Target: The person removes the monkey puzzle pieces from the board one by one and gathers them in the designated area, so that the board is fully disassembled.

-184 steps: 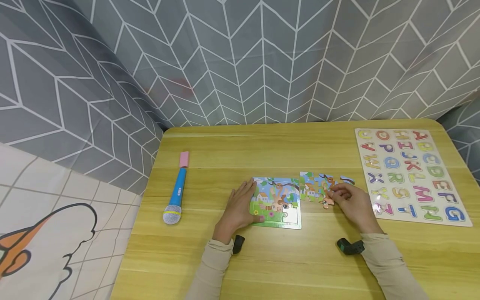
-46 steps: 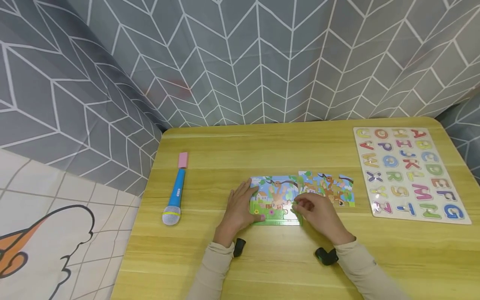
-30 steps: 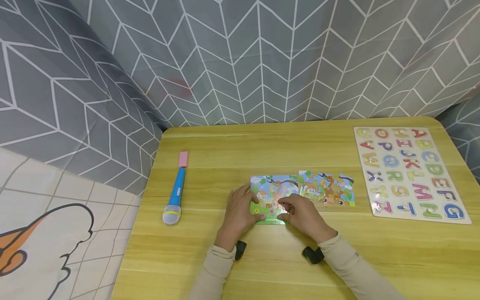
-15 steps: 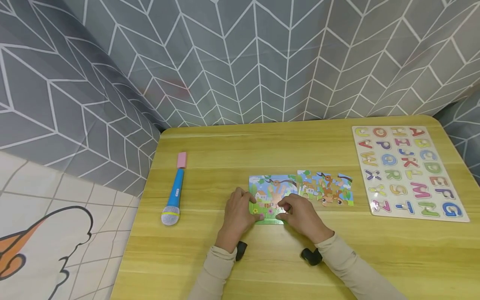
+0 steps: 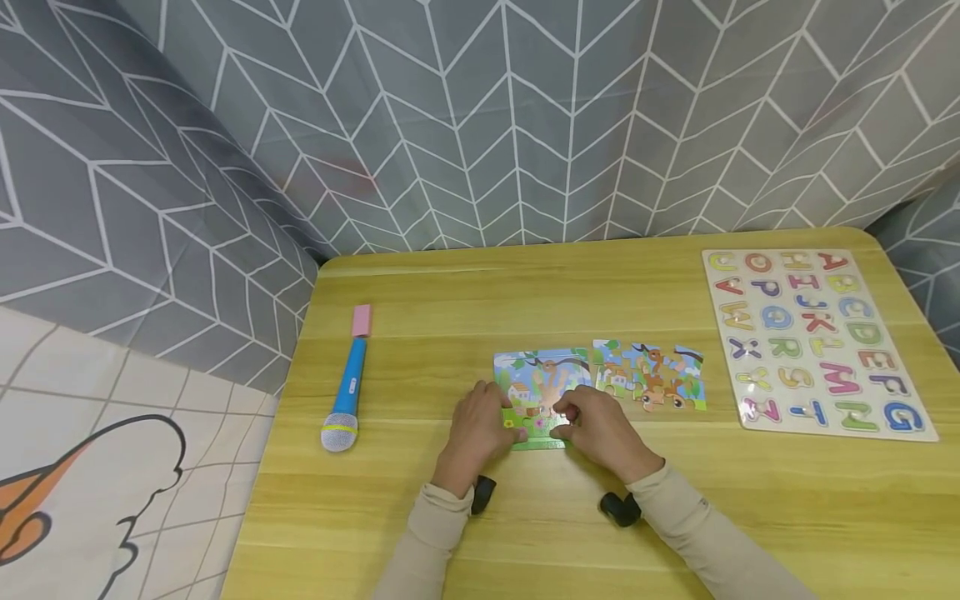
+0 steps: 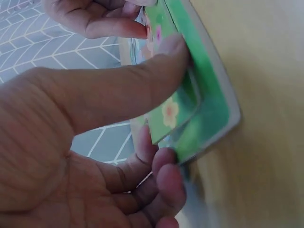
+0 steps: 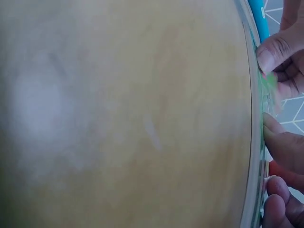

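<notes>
A small jigsaw puzzle with a green-edged board (image 5: 536, 445) lies on the table between the hands. My left hand (image 5: 476, 429) is at its left edge, the thumb on a green puzzle piece with a yellow flower (image 6: 170, 113). In the left wrist view that piece tilts up off the board, between thumb and fingers. My right hand (image 5: 606, 432) covers the lower right of the puzzle, thumb and forefinger pinching at a piece mostly hidden beneath them. Several more puzzle pieces (image 5: 652, 375), brown, blue and green, lie just right of the board.
A white alphabet board (image 5: 817, 342) with coloured letters lies at the right. A blue toy microphone (image 5: 348, 387) and a pink block (image 5: 362, 320) are at the left. A grey patterned curtain (image 5: 517, 125) hangs behind the table (image 5: 420, 283).
My right hand has gone from the loose pieces at the right, past the board's right edge, to the puzzle's lower right. The left hand has stayed at the left edge, its fingers drawing in.
</notes>
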### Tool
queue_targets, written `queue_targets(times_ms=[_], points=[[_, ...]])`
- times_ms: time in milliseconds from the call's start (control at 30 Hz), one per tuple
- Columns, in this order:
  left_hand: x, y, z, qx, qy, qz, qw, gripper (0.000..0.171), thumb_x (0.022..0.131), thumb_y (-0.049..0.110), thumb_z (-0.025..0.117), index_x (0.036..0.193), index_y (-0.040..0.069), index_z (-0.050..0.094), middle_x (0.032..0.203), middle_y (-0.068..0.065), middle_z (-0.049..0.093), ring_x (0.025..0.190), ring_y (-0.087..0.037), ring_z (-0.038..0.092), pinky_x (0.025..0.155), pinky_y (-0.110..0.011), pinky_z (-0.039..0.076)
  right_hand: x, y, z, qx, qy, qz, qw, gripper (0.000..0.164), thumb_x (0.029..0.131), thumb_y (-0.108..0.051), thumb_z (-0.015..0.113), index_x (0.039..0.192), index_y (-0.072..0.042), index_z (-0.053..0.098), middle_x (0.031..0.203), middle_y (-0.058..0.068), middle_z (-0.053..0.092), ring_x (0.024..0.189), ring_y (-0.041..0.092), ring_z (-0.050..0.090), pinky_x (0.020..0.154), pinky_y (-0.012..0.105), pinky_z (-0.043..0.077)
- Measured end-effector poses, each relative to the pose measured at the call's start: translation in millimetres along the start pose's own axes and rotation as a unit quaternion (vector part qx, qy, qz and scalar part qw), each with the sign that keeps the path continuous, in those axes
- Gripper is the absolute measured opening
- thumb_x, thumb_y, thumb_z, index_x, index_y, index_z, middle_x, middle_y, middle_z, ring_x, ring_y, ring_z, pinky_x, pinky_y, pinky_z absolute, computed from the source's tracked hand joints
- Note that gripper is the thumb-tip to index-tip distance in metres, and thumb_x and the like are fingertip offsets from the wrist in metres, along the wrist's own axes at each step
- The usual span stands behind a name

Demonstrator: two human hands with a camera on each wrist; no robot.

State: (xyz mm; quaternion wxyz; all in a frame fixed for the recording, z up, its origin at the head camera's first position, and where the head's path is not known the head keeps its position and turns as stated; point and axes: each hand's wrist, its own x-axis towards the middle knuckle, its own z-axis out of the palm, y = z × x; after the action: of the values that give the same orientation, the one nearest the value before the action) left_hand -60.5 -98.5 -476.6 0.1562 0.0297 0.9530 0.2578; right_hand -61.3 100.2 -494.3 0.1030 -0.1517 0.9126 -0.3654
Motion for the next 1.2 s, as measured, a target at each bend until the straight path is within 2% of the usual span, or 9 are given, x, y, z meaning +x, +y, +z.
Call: queue_targets(times_ms=[167,267,400,567,700,867,967,1067,1200], points=[[3.0,0.4,-3.8,-0.048,-0.021,-0.008,0.9986,0.045,0.075,0.021,0.089,0.108,0.003,0.064,0.091,-0.005,0.062,0.079,-0.019,0.056,0.075,-0.034,0.05,0.1,-2.6,-0.9,0.001,-0.001,0.0,1.0,0.023,0.075,-0.011,0.087,0.092,-0.004,0.073,0.077,0.0,0.057,0.066,0.009,0.047,0.061,0.021,0.041],[4.2,-1.4,-5.9,-0.081,-0.04,-0.016,0.9958,0.043,0.08,0.019,0.086,0.112,0.002,0.064,0.082,-0.003,0.059,0.071,-0.015,0.052,0.065,-0.028,0.045,0.4,-3.3,-0.4,0.002,0.0,-0.004,1.0,0.023,0.075,-0.011,0.088,0.091,-0.004,0.073,0.076,0.0,0.057,0.065,0.009,0.046,0.06,0.021,0.04],[4.1,-5.3,-9.2,-0.103,-0.052,-0.018,0.9931,0.03,0.086,0.018,0.08,0.108,0.001,0.067,0.075,-0.002,0.054,0.065,-0.015,0.046,0.061,-0.026,0.038,1.0,-3.8,0.5,0.003,-0.002,-0.006,1.0,0.024,0.075,-0.012,0.088,0.092,-0.004,0.073,0.075,-0.001,0.057,0.065,0.008,0.046,0.06,0.02,0.04],[0.4,-9.9,-13.6,-0.101,-0.029,-0.017,0.9944,0.029,0.086,0.016,0.08,0.109,0.004,0.068,0.09,-0.005,0.061,0.076,-0.017,0.052,0.069,-0.03,0.043,1.1,-3.3,0.3,0.003,-0.007,-0.006,1.0,0.024,0.075,-0.012,0.087,0.093,-0.004,0.073,0.076,-0.001,0.056,0.066,0.009,0.046,0.06,0.021,0.04],[-3.2,-14.7,-14.8,-0.086,-0.006,-0.002,0.9963,0.046,0.081,0.016,0.085,0.121,0.007,0.064,0.101,-0.009,0.062,0.088,-0.022,0.057,0.076,-0.036,0.048,0.6,-1.6,0.1,0.004,-0.009,0.003,1.0,0.027,0.076,-0.012,0.087,0.097,-0.004,0.072,0.077,-0.001,0.056,0.066,0.009,0.047,0.062,0.021,0.04],[-4.0,-21.6,-7.8,-0.089,0.008,0.02,0.9958,0.071,0.074,0.017,0.09,0.137,0.011,0.057,0.123,-0.011,0.056,0.114,-0.03,0.056,0.095,-0.045,0.051,1.4,-1.3,2.1,0.015,0.004,-0.006,1.0,0.032,0.078,-0.015,0.086,0.104,-0.004,0.071,0.082,0.001,0.06,0.069,0.008,0.049,0.063,0.021,0.043],[-3.4,-24.2,-4.0,-0.081,0.011,0.036,0.996,0.082,0.073,0.019,0.091,0.144,0.013,0.052,0.141,-0.013,0.048,0.132,-0.035,0.046,0.109,-0.052,0.043,4.5,-5.2,6.5,0.013,0.008,-0.011,1.0,0.034,0.079,-0.018,0.086,0.106,-0.005,0.072,0.086,0.001,0.063,0.073,0.009,0.051,0.067,0.023,0.045],[-2.9,-25.0,-3.1,-0.065,0.001,0.05,0.9966,0.09,0.072,0.022,0.091,0.15,0.014,0.047,0.16,-0.014,0.035,0.148,-0.039,0.03,0.121,-0.061,0.027,8.1,-11.1,10.7,0.006,0.0,-0.012,1.0,0.035,0.079,-0.019,0.085,0.108,-0.005,0.072,0.089,0.001,0.064,0.077,0.011,0.054,0.07,0.025,0.048],[-3.5,-25.6,-3.0,-0.053,-0.03,0.055,0.9966,0.1,0.072,0.026,0.091,0.156,0.015,0.038,0.17,-0.01,0.016,0.158,-0.037,0.013,0.125,-0.067,0.004,11.5,-17.2,15.0,0.007,-0.008,-0.02,1.0,0.039,0.077,-0.021,0.086,0.109,-0.003,0.073,0.092,0.001,0.066,0.082,0.011,0.059,0.074,0.028,0.052]])
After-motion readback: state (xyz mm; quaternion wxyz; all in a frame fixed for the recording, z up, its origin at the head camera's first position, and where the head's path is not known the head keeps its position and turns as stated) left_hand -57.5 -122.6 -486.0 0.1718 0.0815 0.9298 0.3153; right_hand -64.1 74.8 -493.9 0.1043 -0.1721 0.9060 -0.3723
